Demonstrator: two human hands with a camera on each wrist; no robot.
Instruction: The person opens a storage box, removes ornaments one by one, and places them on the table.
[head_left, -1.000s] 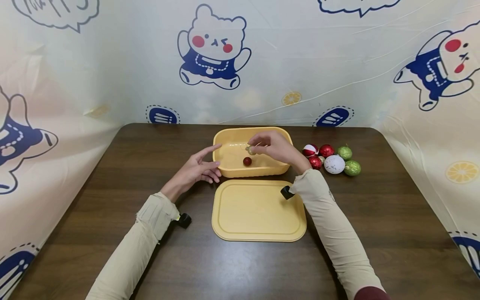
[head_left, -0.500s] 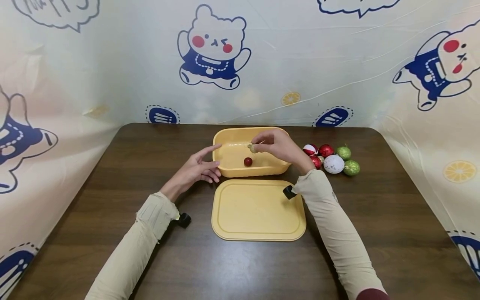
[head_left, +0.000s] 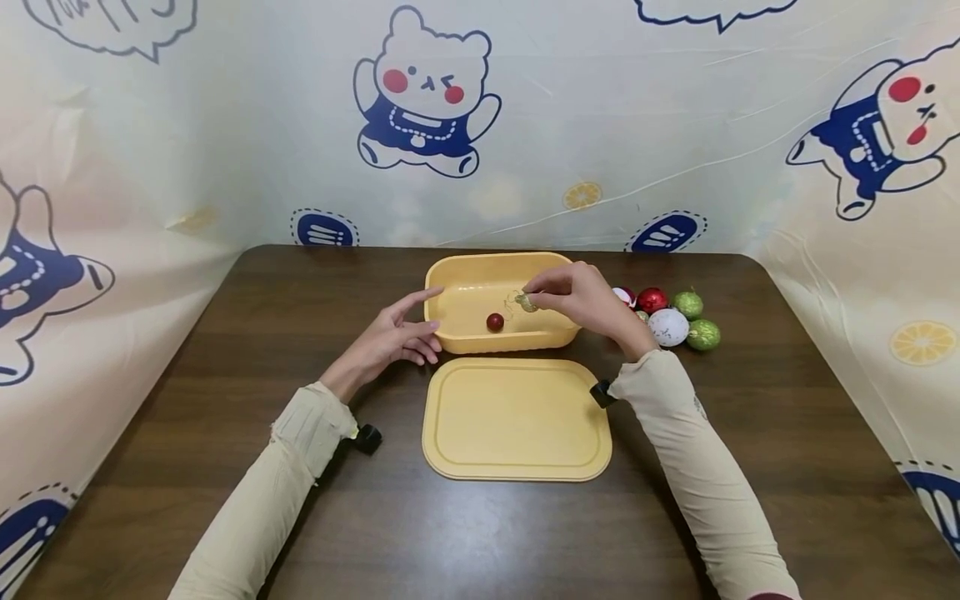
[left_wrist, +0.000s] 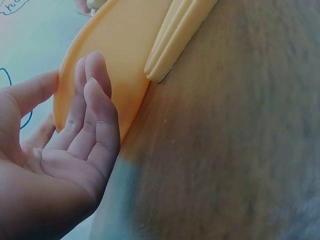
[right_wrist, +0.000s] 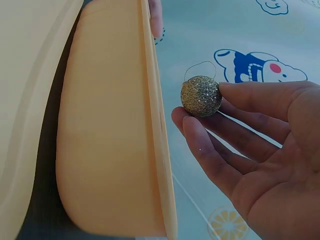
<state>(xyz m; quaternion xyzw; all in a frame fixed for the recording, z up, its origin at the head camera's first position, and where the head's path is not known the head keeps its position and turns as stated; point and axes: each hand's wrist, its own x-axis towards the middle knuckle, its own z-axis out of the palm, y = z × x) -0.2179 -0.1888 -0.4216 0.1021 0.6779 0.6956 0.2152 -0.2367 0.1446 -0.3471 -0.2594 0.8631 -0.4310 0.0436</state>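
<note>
My right hand (head_left: 588,298) pinches a small gold glitter Christmas ball (right_wrist: 201,96) between thumb and fingers, over the right part of a yellow plastic box (head_left: 502,340). A thin hanging loop sticks out of the ball's top. In the right wrist view the ball is held above the box rim. Inside the box lies a small dark red ball (head_left: 495,322). My left hand (head_left: 390,336) rests against the box's left end, its fingers fairly straight; in the left wrist view the fingertips (left_wrist: 95,65) lie beside the outer wall.
The yellow lid (head_left: 517,419) lies flat in front of the box. To its right sit several more balls: a red one (head_left: 652,300), a speckled white one (head_left: 668,327) and green ones (head_left: 703,335). My right hand and wrist partly cover this group. A printed cloth hangs behind the table (head_left: 315,283).
My right hand has moved right, carrying the gold ball from the middle of the box toward its right side. The left hand and the dark red ball stay put.
</note>
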